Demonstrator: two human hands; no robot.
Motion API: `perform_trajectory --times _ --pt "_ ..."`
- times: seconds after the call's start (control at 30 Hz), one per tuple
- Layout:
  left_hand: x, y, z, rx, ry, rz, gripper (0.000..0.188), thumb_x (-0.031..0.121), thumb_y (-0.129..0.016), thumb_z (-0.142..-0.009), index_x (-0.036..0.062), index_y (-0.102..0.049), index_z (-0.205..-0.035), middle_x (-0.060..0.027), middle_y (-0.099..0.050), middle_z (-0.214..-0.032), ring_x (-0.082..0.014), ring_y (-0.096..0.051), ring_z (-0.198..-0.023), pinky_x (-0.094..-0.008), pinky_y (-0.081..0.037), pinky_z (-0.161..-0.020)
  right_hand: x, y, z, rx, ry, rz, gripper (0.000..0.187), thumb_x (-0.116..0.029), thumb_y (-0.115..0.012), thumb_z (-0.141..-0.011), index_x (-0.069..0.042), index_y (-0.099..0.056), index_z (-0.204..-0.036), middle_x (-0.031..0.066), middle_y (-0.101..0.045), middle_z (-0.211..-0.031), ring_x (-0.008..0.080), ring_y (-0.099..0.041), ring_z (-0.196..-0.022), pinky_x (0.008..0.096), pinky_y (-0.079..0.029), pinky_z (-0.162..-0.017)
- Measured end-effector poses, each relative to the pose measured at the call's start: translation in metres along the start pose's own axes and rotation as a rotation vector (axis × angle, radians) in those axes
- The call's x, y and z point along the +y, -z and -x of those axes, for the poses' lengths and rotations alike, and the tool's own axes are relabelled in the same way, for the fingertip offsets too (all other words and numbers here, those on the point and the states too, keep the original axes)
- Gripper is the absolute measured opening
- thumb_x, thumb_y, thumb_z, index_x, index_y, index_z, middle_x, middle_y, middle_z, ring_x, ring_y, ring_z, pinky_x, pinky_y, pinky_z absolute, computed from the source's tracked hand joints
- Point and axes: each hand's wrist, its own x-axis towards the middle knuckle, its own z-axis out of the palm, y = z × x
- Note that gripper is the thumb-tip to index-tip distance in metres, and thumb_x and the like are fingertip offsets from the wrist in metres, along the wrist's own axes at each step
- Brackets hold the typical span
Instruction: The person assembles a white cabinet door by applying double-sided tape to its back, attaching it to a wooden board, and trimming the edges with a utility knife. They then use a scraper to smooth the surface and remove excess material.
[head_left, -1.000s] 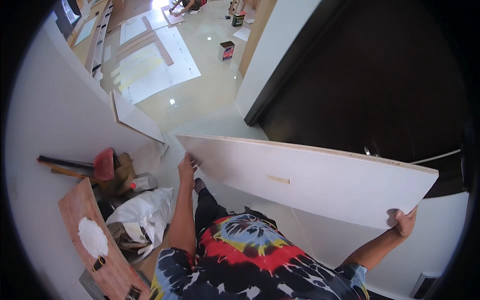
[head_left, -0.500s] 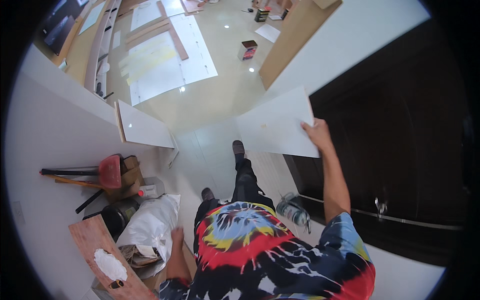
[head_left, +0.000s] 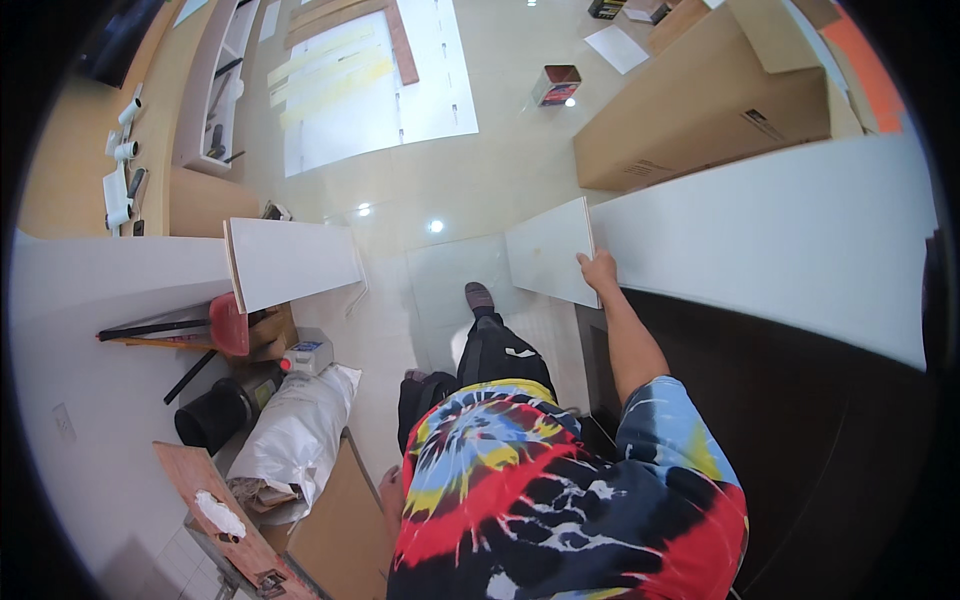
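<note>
My right hand is stretched forward and closed on the upper right edge of a white panel. The thumb lies on the panel's near face, and the fingers go behind the edge. This panel stands upright beside a long white surface on the right. My left hand hangs low by my side, partly covered by my tie-dye shirt, so its fingers are hard to read. Nearest to it is a sheet of brown cardboard, with a stuffed white sack just beyond.
A second white panel juts out from the left wall. Below it are a red dustpan, a white jug, a black bucket and a wooden board. Ahead lie white sheets, a tin and a large cardboard box.
The view has moved forward and turned. The panel in my right hand now shows narrower, its angle changed. My left hand has drawn in from near the sack to my side.
</note>
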Motion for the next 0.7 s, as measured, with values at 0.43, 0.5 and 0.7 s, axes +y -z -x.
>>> perform_trajectory --times 0.43,0.5,0.7 --pt "0.089 -0.017 -0.008 0.328 0.161 0.169 0.049 0.026 -0.062 -0.098 0.0010 -0.056 -0.139 -0.0094 -0.069 -0.104 -0.0164 -0.066 -0.091 -0.0325 -0.052 -0.070 0.053 0.005 -0.034 0.041 0.030 0.153 0.038 -0.026 -0.069 -0.085 0.001 -0.070 -0.111 0.0260 -0.072 -0.102 0.0436 -0.069 -0.099 0.0488 -0.053 -0.088" --pt "0.105 -0.016 -0.014 0.323 0.121 0.176 0.049 0.027 -0.062 -0.098 0.0010 -0.055 -0.140 -0.0100 -0.069 -0.105 -0.0166 -0.066 -0.091 -0.0321 -0.052 -0.070 0.063 0.009 -0.031 0.077 0.076 0.286 0.036 -0.022 -0.067 -0.085 0.002 -0.069 -0.112 0.0254 -0.071 -0.104 0.0422 -0.068 -0.100 0.0481 -0.053 -0.089" --pt "0.067 -0.035 -0.034 0.182 -0.009 0.114 0.048 0.027 -0.064 -0.097 -0.0010 -0.060 -0.136 -0.0117 -0.072 -0.100 -0.0179 -0.068 -0.085 -0.0317 -0.053 -0.071 0.047 0.004 -0.010 0.469 0.101 0.104 0.041 -0.011 -0.058 -0.089 0.005 -0.060 -0.126 0.0284 -0.065 -0.118 0.0442 -0.063 -0.110 0.0490 -0.048 -0.099"
